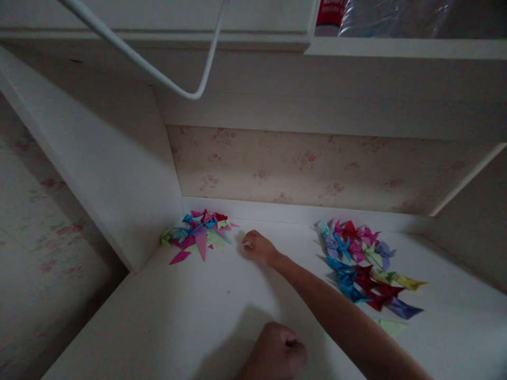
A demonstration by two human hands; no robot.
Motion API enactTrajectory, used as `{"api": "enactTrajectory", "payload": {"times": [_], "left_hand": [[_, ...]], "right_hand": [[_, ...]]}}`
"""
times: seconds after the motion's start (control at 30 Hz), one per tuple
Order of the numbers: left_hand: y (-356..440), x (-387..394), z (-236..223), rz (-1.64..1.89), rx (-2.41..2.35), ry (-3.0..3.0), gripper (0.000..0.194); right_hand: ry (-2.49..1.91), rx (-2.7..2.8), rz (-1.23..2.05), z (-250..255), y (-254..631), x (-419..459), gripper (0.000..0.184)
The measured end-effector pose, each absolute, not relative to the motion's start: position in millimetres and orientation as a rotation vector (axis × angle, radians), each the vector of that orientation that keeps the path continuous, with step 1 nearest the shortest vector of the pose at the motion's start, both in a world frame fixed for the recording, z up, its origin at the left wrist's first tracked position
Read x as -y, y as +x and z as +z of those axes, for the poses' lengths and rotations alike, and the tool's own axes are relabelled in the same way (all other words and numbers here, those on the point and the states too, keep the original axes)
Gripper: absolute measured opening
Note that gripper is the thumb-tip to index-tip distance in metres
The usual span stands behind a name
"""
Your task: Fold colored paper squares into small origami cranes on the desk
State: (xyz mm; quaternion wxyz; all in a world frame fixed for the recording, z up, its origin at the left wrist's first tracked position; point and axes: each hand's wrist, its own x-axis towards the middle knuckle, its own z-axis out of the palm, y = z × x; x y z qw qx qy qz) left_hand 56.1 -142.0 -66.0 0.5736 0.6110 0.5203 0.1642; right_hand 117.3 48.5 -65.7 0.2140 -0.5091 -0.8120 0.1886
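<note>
My right hand (258, 248) reaches across the white desktop (190, 327), its fingers curled closed. A small pale spot shows at its fingertips; whether this is a nail or a held thing I cannot tell. Just left of it lies a pile of folded coloured paper pieces (201, 245), pink, blue, red and green, apart from the hand. At the bottom edge my left hand (275, 351) is closed in a fist, with nothing visible in it. Right of my right forearm sits another group of folded papers (356, 243), with larger blue, red, yellow and purple ones in front.
A pale green folded paper (391, 326) lies by my right forearm. White side panel (130, 184) and flowered back wall (301, 163) enclose the desk. Overhead hang a white cable (158, 74) and a shelf (396, 47) with a red container (330, 15) and clear plastic (380, 21).
</note>
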Motion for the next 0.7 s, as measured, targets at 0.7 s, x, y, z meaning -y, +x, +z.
{"api": "enactTrajectory", "payload": {"times": [0.7], "left_hand": [[63.9,149.5,-102.5,0.333,-1.408,1.566,0.029]], "right_hand": [[-1.387,2.182,0.416,-79.5,55.5,-111.8,0.033]]}}
